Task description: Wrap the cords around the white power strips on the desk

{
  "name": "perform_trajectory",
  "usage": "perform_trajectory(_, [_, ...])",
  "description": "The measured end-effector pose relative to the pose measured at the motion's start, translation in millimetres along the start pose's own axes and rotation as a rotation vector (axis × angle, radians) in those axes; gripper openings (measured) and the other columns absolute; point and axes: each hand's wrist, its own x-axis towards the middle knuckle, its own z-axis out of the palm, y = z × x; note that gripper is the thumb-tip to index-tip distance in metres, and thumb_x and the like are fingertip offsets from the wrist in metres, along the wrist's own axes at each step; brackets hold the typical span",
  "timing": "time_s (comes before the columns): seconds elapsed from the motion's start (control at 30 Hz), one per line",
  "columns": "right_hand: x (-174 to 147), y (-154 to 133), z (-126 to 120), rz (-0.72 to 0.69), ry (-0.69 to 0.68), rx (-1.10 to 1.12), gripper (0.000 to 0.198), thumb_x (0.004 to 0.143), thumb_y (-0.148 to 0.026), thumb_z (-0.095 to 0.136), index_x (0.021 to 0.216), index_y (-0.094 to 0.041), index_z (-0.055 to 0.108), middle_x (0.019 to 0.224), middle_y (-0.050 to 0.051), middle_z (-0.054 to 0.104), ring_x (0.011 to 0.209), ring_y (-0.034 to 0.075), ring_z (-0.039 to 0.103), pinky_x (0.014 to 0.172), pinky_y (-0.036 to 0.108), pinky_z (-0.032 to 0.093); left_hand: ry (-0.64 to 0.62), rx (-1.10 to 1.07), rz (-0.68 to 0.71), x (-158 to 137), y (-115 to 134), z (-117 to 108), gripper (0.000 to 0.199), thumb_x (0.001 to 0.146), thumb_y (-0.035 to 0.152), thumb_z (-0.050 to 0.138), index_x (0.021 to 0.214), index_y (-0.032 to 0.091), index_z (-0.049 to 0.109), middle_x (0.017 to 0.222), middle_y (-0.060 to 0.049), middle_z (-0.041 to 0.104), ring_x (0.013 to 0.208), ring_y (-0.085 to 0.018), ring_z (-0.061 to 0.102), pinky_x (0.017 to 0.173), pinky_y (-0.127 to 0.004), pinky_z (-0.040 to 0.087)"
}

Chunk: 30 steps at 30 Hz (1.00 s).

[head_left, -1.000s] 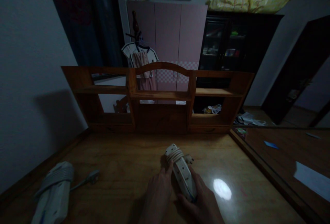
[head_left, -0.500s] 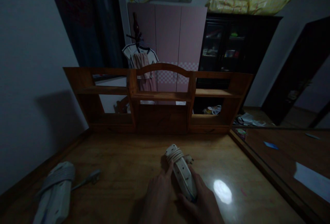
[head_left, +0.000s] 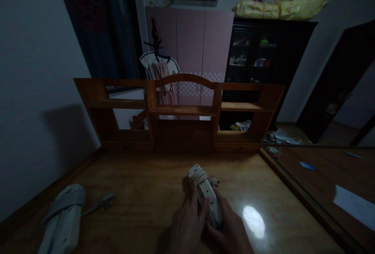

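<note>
A white power strip (head_left: 208,195) with its cord wound around the far end lies slanted in my hands above the wooden tabletop. My right hand (head_left: 230,222) wraps its near end, with fingers along the right side. My left hand (head_left: 189,221) is closed against the left side, its index finger by the wound cord and its thumb over the strip's face. The plug (head_left: 214,181) sticks out to the right of the coils. At the lower left lies a second white power strip (head_left: 66,217), also wrapped in its cord, with its plug (head_left: 108,200) beside it.
The wooden tabletop (head_left: 125,180) has a raised edge on the right and a wooden shelf unit (head_left: 184,109) along its back. A white wall (head_left: 43,74) borders the left. Beyond the right edge, a white paper (head_left: 356,207) rests on another brown surface.
My left hand has shifted right, and its thumb has come over the power strip's face. My right hand and the strip stay nearly in place.
</note>
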Motion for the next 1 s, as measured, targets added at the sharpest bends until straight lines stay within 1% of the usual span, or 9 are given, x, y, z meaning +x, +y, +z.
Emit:
perform_trajectory(0.17, [-0.6, 10.2, -0.3, -0.081, -0.036, -0.002, 0.077, 0.071, -0.029, 0.063, 0.142, -0.025, 0.033, 0.126, 0.010, 0.055, 0.106, 0.027, 0.059, 0.083, 0.033, 0.049, -0.039, -0.118, -0.036, -4.5, 18.7, 2.5, 0.085, 0.087, 0.055, 0.040, 0.147, 0.011, -0.001, 0.119, -0.021, 0.060, 0.089, -0.023, 0.066, 0.068, -0.025, 0.042])
perform_trajectory(0.3, [-2.1, 14.7, 1.3, -0.108, -0.083, -0.034, 0.083, 0.070, -0.031, 0.065, 0.144, -0.024, 0.028, 0.124, 0.011, 0.056, 0.103, 0.027, 0.060, 0.082, 0.034, 0.050, 0.004, -0.120, -0.071, 2.5, 27.1, 2.5, 0.088, 0.088, 0.053, 0.042, 0.146, 0.005, -0.004, 0.111, -0.021, 0.064, 0.094, -0.024, 0.065, 0.073, -0.026, 0.041])
perform_trajectory(0.4, [-3.6, 14.7, 2.6, -0.133, -0.072, -0.049, 0.083, 0.070, -0.034, 0.065, 0.144, -0.022, 0.028, 0.123, 0.012, 0.057, 0.103, 0.028, 0.060, 0.081, 0.034, 0.050, -0.017, -0.129, -0.093, 6.8, 27.0, 2.9, 0.083, 0.090, 0.050, 0.038, 0.145, 0.003, -0.001, 0.107, -0.021, 0.066, 0.092, -0.023, 0.065, 0.075, -0.027, 0.041])
perform_trajectory(0.5, [-5.3, 17.0, 2.2, -0.154, -0.037, -0.051, 0.073, 0.075, -0.037, 0.059, 0.142, -0.022, 0.034, 0.122, 0.011, 0.058, 0.100, 0.027, 0.061, 0.080, 0.033, 0.051, 0.000, -0.194, -0.084, 8.3, 24.1, 6.1, 0.079, 0.092, 0.051, 0.033, 0.146, 0.005, -0.001, 0.113, -0.021, 0.064, 0.096, -0.023, 0.065, 0.080, -0.027, 0.042])
perform_trajectory(0.6, [-5.7, 22.1, -1.3, -0.189, -0.006, -0.014, 0.055, 0.083, -0.040, 0.050, 0.135, -0.023, 0.045, 0.122, 0.010, 0.059, 0.103, 0.026, 0.061, 0.085, 0.034, 0.050, 0.028, -0.240, -0.095, 11.0, 19.8, 10.4, 0.079, 0.092, 0.052, 0.032, 0.147, 0.011, -0.007, 0.134, -0.021, 0.049, 0.110, -0.023, 0.059, 0.086, -0.028, 0.041])
perform_trajectory(0.7, [-4.3, 27.3, -5.5, -0.159, 0.073, 0.041, 0.044, 0.090, -0.042, 0.039, 0.126, -0.023, 0.055, 0.120, 0.009, 0.060, 0.108, 0.025, 0.058, 0.090, 0.034, 0.049, 0.058, -0.296, -0.057, 17.4, 10.8, 11.3, 0.077, 0.092, 0.050, 0.035, 0.147, 0.017, -0.009, 0.148, -0.016, 0.030, 0.124, -0.021, 0.048, 0.092, -0.027, 0.038])
perform_trajectory(0.83, [-4.4, 35.8, -5.4, -0.091, 0.139, 0.028, 0.042, 0.095, -0.040, 0.030, 0.120, -0.024, 0.060, 0.115, 0.008, 0.063, 0.107, 0.021, 0.059, 0.092, 0.033, 0.049, 0.028, -0.378, -0.063, 28.0, -12.2, 3.3, 0.074, 0.091, 0.045, 0.038, 0.147, 0.021, -0.005, 0.137, -0.012, 0.048, 0.114, -0.021, 0.056, 0.086, -0.026, 0.041])
perform_trajectory(0.93, [-9.2, 45.4, 1.0, -0.175, 0.174, -0.070, 0.038, 0.091, -0.043, 0.040, 0.119, -0.026, 0.060, 0.118, 0.007, 0.062, 0.110, 0.023, 0.058, 0.093, 0.036, 0.049, 0.075, -0.345, -0.095, 35.5, -37.0, -9.0, 0.075, 0.089, 0.047, 0.042, 0.147, 0.024, 0.000, 0.131, -0.010, 0.055, 0.107, -0.023, 0.060, 0.080, -0.027, 0.043])
perform_trajectory(1.0, [-13.0, 51.7, 6.9, -0.235, 0.231, -0.140, 0.038, 0.086, -0.044, 0.050, 0.119, -0.027, 0.060, 0.121, 0.007, 0.061, 0.115, 0.027, 0.054, 0.096, 0.042, 0.046, 0.106, -0.303, -0.125, 41.6, -58.5, -19.8, 0.074, 0.089, 0.047, 0.041, 0.147, 0.021, 0.004, 0.125, -0.012, 0.059, 0.103, -0.023, 0.062, 0.079, -0.027, 0.043])
